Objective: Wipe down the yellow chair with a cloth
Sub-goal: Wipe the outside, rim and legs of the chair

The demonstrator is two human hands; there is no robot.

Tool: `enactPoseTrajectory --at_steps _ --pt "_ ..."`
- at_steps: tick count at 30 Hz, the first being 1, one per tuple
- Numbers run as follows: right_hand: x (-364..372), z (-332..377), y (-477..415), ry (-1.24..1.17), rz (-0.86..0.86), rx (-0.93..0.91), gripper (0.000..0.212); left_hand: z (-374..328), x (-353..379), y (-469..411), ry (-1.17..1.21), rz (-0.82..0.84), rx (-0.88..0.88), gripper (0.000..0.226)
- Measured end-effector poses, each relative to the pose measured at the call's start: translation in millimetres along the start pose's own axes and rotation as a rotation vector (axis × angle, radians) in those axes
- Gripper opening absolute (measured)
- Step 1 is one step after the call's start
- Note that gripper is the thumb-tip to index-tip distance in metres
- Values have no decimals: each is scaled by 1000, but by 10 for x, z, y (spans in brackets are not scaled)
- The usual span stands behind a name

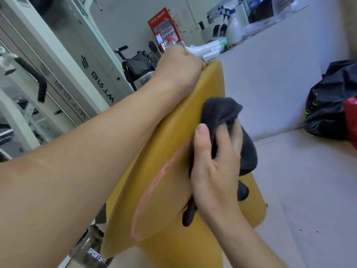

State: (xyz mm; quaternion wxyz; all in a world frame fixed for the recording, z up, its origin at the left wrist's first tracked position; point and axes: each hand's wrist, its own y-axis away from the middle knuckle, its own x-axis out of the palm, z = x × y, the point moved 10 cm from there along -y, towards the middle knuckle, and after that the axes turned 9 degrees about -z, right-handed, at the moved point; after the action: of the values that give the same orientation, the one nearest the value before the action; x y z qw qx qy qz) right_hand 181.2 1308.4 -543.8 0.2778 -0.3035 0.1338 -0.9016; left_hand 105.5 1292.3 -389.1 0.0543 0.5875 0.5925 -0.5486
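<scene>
The yellow chair [170,151] fills the middle of the view, its backrest tilted away from me, with a faint pink streak running down it. My left hand [179,68] grips the backrest's top edge, fingers curled over it. My right hand [216,161] presses a dark cloth [222,113] flat against the backrest, thumb up and fingers spread over the fabric. Part of the cloth hangs out below my palm.
A white counter [270,60] with bottles and clutter stands behind the chair. A black and red bag [332,105] lies on the floor at the right. Gym equipment [63,60] and a black handbag [139,66] are at the left. A water bottle [90,246] sits by the chair's base.
</scene>
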Motion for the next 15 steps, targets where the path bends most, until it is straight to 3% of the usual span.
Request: enactPoseTrajectory --at_steps 2,4,7,11,13,15 --pt "54 491 34 152 18 -275 55 106 12 41 31 98 -31 23" --pt "100 539 -63 254 90 -418 51 202 -28 278 188 218 -8 38" --pt "46 224 -455 183 141 -385 42 338 -233 762 224 204 70 29" --pt "30 54 -249 37 89 -201 33 607 -407 1248 477 148 -75 33" --pt "87 105 298 53 220 -299 34 638 -399 1253 547 165 -65 33" --pt "73 231 774 113 311 -508 34 640 -335 1227 623 195 -112 33"
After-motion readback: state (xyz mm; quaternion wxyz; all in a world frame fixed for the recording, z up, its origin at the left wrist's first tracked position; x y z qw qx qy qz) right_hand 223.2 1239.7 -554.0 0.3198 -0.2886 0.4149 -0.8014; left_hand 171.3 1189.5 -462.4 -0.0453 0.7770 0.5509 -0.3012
